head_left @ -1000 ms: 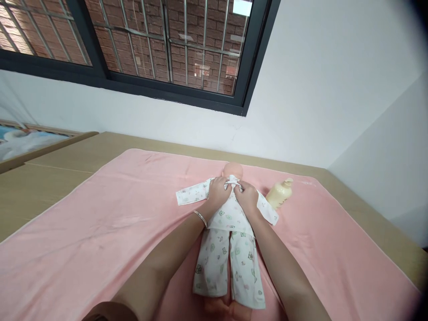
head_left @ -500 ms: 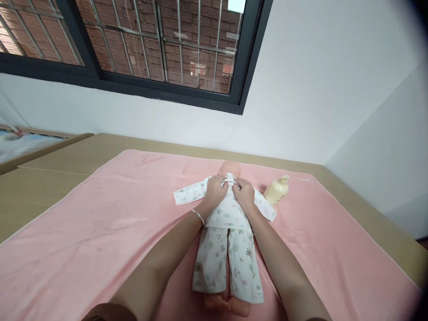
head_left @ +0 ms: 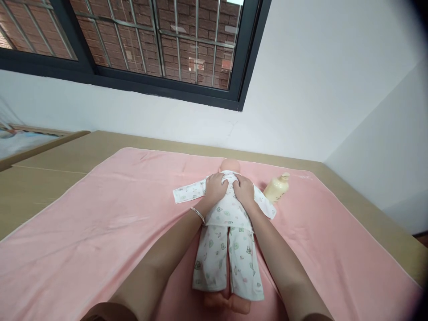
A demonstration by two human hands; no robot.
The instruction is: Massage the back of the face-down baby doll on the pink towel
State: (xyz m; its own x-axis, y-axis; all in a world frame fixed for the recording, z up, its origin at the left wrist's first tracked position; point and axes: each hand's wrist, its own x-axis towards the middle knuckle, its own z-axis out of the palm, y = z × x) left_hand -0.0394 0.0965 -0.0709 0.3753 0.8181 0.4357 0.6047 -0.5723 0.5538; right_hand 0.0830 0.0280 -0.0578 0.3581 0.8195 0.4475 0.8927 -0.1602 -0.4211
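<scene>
A baby doll (head_left: 230,166) lies stretched out, its head toward the wall. It wears a white printed top (head_left: 228,208) and matching trousers (head_left: 211,258), with the sleeves spread to both sides and bare feet (head_left: 227,303) at the near end. My left hand (head_left: 216,187) rests on the left side of the top near the shoulder, thumb pointing inward. On the other shoulder lies my right hand (head_left: 244,189), its thumb also inward. Both hands look flat and open on the cloth, though the far fingertips are partly hidden.
A pale yellow pump bottle (head_left: 277,188) lies tilted beside the doll's right-hand sleeve. Beneath everything is a pink sheet (head_left: 110,214) on a wooden surface (head_left: 60,154). Behind stand a white wall (head_left: 287,102) and a dark-framed barred window (head_left: 160,49).
The raised fold of cloth pinched between my hands at the collar has been let go and lies flat. My hands now rest on the top. The view has shifted slightly.
</scene>
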